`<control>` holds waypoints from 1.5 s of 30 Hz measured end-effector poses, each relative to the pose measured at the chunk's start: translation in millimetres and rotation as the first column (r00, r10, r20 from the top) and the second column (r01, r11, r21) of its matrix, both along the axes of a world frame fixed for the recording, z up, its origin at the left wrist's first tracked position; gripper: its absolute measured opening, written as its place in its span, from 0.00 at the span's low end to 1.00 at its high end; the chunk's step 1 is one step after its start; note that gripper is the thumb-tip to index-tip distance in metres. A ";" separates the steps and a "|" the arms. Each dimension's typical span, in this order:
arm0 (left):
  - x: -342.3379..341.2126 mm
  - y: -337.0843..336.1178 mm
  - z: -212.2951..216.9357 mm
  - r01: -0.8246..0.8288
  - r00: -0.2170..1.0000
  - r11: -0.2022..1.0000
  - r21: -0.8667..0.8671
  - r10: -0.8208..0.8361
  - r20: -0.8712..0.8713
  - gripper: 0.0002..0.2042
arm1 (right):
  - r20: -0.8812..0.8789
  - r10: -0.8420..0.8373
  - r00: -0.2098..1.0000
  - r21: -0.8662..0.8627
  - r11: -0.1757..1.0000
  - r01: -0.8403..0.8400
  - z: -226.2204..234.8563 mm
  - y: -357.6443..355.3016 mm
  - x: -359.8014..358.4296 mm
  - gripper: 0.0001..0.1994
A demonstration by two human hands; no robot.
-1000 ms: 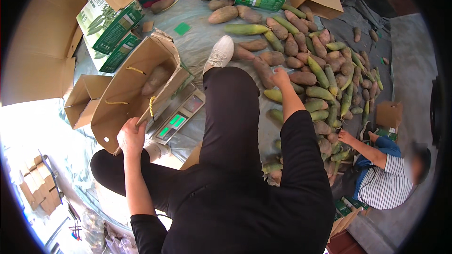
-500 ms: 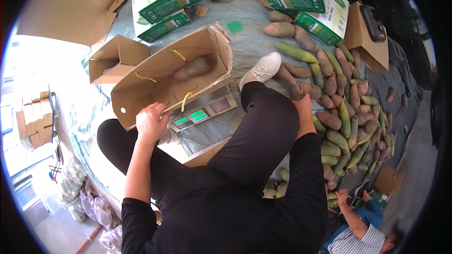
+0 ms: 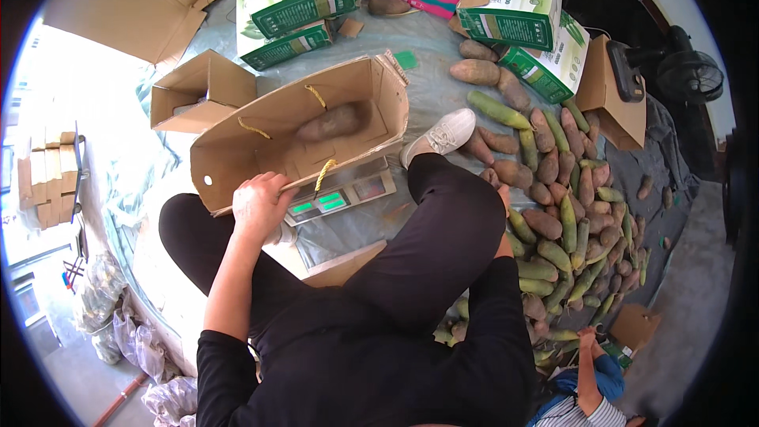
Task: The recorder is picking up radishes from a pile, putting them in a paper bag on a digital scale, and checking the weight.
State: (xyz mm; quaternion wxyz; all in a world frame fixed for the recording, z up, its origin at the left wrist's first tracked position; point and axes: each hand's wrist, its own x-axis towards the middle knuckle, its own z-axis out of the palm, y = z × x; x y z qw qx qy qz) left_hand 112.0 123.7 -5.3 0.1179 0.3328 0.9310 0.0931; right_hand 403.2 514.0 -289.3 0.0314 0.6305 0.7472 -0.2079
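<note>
My left hand is closed on the near edge of an open cardboard box with yellow rope handles. Inside the box lies one large reddish-brown root vegetable. A digital scale with green lit displays shows at the box's near side, partly covered by it. My right hand is down beside my right knee, mostly hidden by the leg. Its fingers do not show clearly. Just by it is a small reddish-brown root, at the edge of a large heap of roots, some brown, some long and green.
Green-and-white printed boxes stand at the back, with more at the back right. A small open carton is left of the box. At far right stands a black fan. A co-worker reaches toward the heap at lower right.
My right hand has drawn back slightly, and more of it is behind my knee. My left hand keeps its hold on the box. The co-worker's arm has shifted, and the whole view has turned a little.
</note>
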 end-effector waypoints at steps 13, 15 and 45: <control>-0.7 -7.2 -4.9 0.009 1.000 1.000 0.018 -0.009 -0.011 0.09 | -0.850 0.011 0.527 -0.128 0.965 -0.227 196.7 6.4 -65.0 0.32; -0.3 -8.4 -5.6 0.012 1.000 1.000 0.018 -0.012 -0.017 0.10 | -0.868 0.086 0.489 -0.076 0.950 -0.302 247.6 3.6 -94.5 0.36; 4.0 -32.9 -6.5 0.075 0.997 0.997 -0.025 -0.075 -0.019 0.08 | 0.134 0.990 0.037 -0.105 0.051 -0.993 256.8 -215.2 -297.6 0.19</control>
